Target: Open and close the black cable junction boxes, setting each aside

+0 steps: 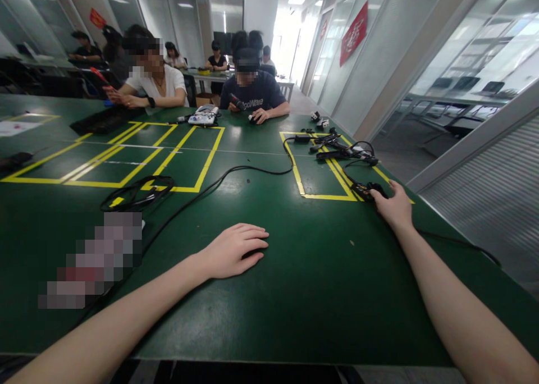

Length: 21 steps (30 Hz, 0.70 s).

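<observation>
My left hand (238, 250) lies palm down on the green table (269, 311), fingers stretched forward and slightly apart, with nothing in it. At the table's right side, my right hand (394, 205) grips a small black object (370, 191) with orange-yellow bits, resting by yellow tape. My fingers partly hide it, and its exact kind is unclear. Beyond it lies a tangle of black cables and dark parts (332, 145). A black adapter (302, 138) joins a long black cable (229, 173) that curves across the table toward the lower left.
Yellow tape rectangles (200, 173) mark the table. A coiled black cable (138, 192) lies at left, above a blurred-out item (96, 260). A white power strip or device (204, 115) sits near the far edge. Two people sit opposite, one holding a dark tool (237, 102).
</observation>
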Tool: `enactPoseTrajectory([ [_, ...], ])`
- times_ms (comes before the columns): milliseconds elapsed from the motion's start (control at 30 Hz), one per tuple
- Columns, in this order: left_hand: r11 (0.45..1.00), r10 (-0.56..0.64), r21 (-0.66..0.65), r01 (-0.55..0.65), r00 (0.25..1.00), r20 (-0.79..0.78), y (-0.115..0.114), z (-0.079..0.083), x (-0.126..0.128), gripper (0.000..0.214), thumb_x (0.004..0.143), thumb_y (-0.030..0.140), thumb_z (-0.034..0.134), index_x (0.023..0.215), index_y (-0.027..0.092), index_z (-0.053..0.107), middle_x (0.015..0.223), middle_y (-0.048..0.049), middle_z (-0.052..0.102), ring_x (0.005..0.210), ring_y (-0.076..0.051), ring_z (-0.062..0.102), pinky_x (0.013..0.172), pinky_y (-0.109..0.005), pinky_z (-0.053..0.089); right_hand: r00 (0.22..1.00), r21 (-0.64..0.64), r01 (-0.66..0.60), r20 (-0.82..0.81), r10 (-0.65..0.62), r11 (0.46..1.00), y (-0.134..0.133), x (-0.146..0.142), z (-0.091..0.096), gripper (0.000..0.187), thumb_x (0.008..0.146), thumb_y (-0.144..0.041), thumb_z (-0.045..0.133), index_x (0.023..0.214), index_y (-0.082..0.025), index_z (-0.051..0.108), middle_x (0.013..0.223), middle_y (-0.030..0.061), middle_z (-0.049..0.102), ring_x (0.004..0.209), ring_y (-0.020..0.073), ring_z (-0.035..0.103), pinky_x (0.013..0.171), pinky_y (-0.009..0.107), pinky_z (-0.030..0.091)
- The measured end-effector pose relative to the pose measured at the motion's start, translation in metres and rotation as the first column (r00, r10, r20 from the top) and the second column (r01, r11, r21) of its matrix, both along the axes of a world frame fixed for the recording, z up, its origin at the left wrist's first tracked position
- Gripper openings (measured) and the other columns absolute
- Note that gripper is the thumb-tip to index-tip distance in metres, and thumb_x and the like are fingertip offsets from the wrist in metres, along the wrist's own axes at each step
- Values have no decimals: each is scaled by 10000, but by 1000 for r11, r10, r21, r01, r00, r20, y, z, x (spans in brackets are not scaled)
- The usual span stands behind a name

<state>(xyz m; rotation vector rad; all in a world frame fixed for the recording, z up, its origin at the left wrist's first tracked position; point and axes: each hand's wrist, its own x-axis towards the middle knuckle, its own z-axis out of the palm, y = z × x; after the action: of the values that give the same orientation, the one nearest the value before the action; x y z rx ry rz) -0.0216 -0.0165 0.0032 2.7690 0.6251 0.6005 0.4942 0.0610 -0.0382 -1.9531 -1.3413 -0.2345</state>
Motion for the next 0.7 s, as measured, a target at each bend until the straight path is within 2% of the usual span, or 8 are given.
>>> enactPoseTrajectory([
  [67,1000,-2,-5,2,1000,0,0,0,0,238,1032,274,568,1189,201,731,1350,-96,719,1284,-253,654,1101,-445,533,996,15,41,-77,-40,999,-3,-10,5,749,747,-499,703,1393,-135,596,1237,208,695,1090,413,673,947,541,530],
  [167,1000,-6,-12,6,1000,4,0,1,0,245,1032,274,565,1196,208,734,1353,-97,716,1289,-252,651,1107,-448,529,990,34,33,-137,-28,999,-9,-23,14,719,674,-459,763,1316,-161,634,1184,168,695,1112,409,650,958,533,511],
  [333,1000,2,-19,-2,1000,-7,0,1,-1,241,1025,269,582,1204,206,731,1360,-93,713,1297,-252,647,1118,-441,521,989,61,61,-141,-51,996,-15,-32,23,533,640,-441,759,1110,-202,682,909,78,669,902,335,648,790,439,512],
  [467,1000,-3,-15,3,1000,3,0,1,-1,240,1027,271,580,1199,204,732,1355,-94,716,1292,-250,650,1116,-437,523,984,34,7,-179,0,999,-16,-36,26,390,646,-460,744,947,-218,689,808,46,671,734,265,618,680,373,470],
  [567,1000,-3,-17,3,1000,1,0,1,-1,244,1028,273,577,1195,192,734,1352,-103,717,1290,-256,652,1113,-448,527,984,-29,-18,-179,12,999,-17,-40,27,394,673,-469,734,975,-218,704,826,54,715,691,249,609,654,359,450],
  [700,1000,2,-28,-2,1000,-1,-1,2,0,247,1029,276,572,1198,202,734,1357,-101,715,1288,-256,653,1109,-456,532,995,-100,27,-88,-36,995,-15,-45,26,371,735,-436,701,1036,-217,710,875,83,748,756,280,644,653,365,448],
])
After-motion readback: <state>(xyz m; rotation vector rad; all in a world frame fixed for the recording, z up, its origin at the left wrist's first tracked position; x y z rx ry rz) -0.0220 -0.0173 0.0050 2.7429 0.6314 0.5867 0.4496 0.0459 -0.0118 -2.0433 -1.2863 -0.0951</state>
